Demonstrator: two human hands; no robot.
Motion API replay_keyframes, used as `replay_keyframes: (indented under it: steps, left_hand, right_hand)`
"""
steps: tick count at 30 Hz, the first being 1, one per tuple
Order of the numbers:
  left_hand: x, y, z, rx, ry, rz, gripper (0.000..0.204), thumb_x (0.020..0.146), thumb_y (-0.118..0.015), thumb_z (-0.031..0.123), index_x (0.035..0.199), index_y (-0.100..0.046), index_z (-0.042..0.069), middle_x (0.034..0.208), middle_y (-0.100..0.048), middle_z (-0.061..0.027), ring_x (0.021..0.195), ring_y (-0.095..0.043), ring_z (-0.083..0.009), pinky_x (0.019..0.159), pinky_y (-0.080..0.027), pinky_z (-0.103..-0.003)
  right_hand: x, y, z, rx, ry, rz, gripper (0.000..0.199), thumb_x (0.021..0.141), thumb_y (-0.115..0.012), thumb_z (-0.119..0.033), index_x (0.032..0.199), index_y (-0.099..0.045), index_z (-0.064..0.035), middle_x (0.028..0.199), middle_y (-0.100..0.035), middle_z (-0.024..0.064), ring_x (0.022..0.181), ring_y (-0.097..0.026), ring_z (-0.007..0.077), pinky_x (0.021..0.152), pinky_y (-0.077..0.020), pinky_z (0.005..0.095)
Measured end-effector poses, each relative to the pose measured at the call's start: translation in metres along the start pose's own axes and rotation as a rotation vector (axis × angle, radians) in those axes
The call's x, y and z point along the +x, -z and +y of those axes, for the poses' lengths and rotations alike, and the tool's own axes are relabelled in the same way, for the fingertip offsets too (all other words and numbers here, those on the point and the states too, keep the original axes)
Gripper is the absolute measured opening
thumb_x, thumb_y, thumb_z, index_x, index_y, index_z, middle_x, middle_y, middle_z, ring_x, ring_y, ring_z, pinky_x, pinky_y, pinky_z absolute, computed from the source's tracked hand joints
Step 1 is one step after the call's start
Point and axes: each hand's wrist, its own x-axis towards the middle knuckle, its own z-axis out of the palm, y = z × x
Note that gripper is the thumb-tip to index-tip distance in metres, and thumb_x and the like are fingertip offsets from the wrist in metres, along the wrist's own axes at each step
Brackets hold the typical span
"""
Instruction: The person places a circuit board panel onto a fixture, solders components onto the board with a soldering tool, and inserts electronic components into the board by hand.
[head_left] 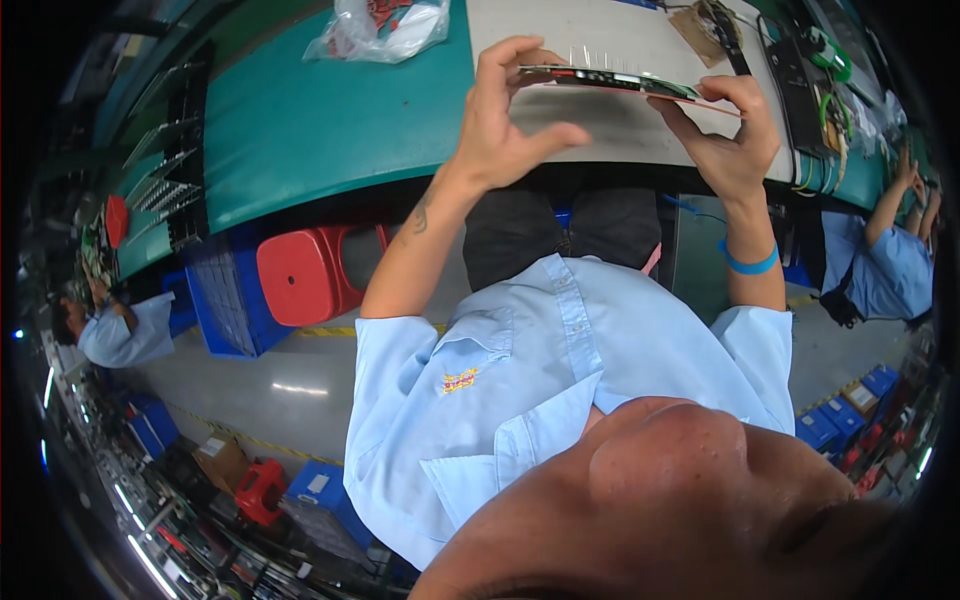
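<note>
Board held edge-on above the grey mat, pins pointing up, clear of the bench. Left hand pinches its left end with fingers curled over; right hand grips the right end. It looks mid-inspection, not yet set down. Green bench lies open leftward; bag and cables crowd the far side.

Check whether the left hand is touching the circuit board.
Touching. The head view shows the left hand pinching the near-left end of the circuit board, fingers curled over its edge, while the right hand supports the other end.
</note>
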Motion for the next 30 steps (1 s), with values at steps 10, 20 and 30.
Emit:
replay_keyframes:
  steps: [10,20,30]
  left_hand:
    - [0.073,0.041,-0.040,0.002,0.411,-0.471,0.064,0.092,-0.071,0.038,0.139,-0.052,-0.001,0.103,-0.070,-0.0170,0.092,-0.064,-0.0258,0.088,-0.051,-0.036]
    - [0.038,0.015,-0.004,0.602,0.295,-0.553,0.065,0.085,-0.075,0.031,0.137,-0.053,-0.001,0.117,-0.067,-0.0165,0.102,-0.063,-0.0299,0.095,-0.048,-0.040]
    - [0.016,0.015,-0.004,0.779,-0.039,-0.494,0.067,0.077,-0.081,0.028,0.133,-0.057,0.001,0.117,-0.068,-0.0131,0.102,-0.062,-0.0290,0.096,-0.047,-0.039]
  right_hand:
    - [-0.018,-0.016,0.024,-0.268,0.184,-0.101,0.041,0.064,-0.086,-0.007,0.102,-0.069,-0.0089,0.090,-0.063,0.0030,0.072,-0.054,0.0180,0.066,-0.0473,0.0269]
    - [-0.030,-0.031,-0.026,-0.314,0.061,-0.275,0.033,0.069,-0.080,-0.010,0.100,-0.071,-0.0084,0.091,-0.059,0.0023,0.077,-0.053,0.0178,0.068,-0.0441,0.0300]
    - [-0.074,-0.026,-0.033,0.004,-0.077,-0.312,0.033,0.071,-0.082,-0.021,0.100,-0.071,-0.0098,0.102,-0.059,0.0011,0.092,-0.053,0.0209,0.085,-0.0434,0.0343]
